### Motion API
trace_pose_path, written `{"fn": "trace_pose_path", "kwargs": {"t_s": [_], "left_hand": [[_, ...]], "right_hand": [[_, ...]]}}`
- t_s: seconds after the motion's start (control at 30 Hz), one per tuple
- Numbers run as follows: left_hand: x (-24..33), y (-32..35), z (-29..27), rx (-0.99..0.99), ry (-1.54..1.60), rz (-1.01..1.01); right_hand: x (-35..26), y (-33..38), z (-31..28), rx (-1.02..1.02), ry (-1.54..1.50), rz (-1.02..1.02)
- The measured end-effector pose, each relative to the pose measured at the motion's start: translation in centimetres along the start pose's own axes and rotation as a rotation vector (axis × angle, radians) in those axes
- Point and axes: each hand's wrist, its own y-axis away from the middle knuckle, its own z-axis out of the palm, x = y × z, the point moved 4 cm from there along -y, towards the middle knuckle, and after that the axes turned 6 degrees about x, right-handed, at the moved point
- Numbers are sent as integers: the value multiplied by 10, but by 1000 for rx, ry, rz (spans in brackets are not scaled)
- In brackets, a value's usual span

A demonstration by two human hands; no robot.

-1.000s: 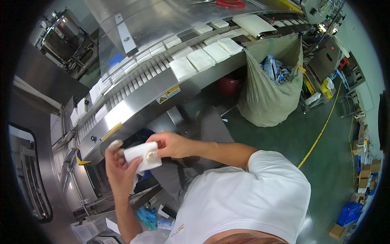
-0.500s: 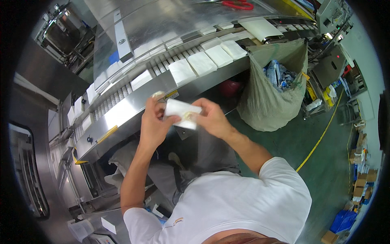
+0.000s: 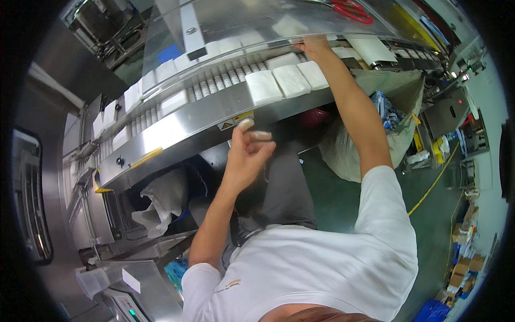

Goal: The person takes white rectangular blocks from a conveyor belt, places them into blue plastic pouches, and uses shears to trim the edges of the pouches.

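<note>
I see my right hand [image 3: 316,45] stretched far out over the steel conveyor [image 3: 177,129], fingers [image 3: 308,42] laid down at the edge of the clear cover [image 3: 236,16], touching the white packs [image 3: 292,79] in the row there. I cannot tell whether those fingers grip one pack or just rest on it; the cover rim hides the tips. My left hand [image 3: 248,153] hangs in front of the conveyor's side wall, just below the yellow warning sticker [image 3: 236,120], fingers [image 3: 262,134] loosely curled and half open, holding nothing. White packs run along the conveyor in a line, flat, side by side, more of them further left under the cover. Red scissors [image 3: 351,11] lie on top of the cover, right of my right hand. Below the conveyor's right end sits a big sack [image 3: 370,145] with blue and white scraps inside. Under the conveyor, left of my left arm, a white cloth bag [image 3: 161,204] slumps. Green floor [image 3: 429,177] with a yellow line runs right of the sack.
</note>
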Motion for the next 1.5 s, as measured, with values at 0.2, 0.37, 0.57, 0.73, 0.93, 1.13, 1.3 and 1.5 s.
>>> {"fn": "trace_pose_path", "kwargs": {"t_s": [0.2,0.37,0.57,0.73,0.93,1.13,1.3,1.5], "left_hand": [[-6,62,-43,154,-81,-75],[-3,91,-61,212,-61,-63],[-25,133,-67,132,-2,-91],[-18,177,-77,186,-234,-213],[18,267,-119,688,-410,168],[63,473,-148,1933,-1075,101],[19,645,-176,2280,-1321,-732],[-26,702,-251,2245,-1203,-766]], "right_hand": [[38,-59,37,-126,797,-452],[-1,-42,9,-439,1480,-759],[-112,165,-1,-409,1011,-536],[-99,311,25,-867,929,-67],[4,376,55,-1269,835,111],[47,426,142,-1685,716,115],[56,475,196,-1945,598,-38],[50,526,215,-2003,549,-310]]}}
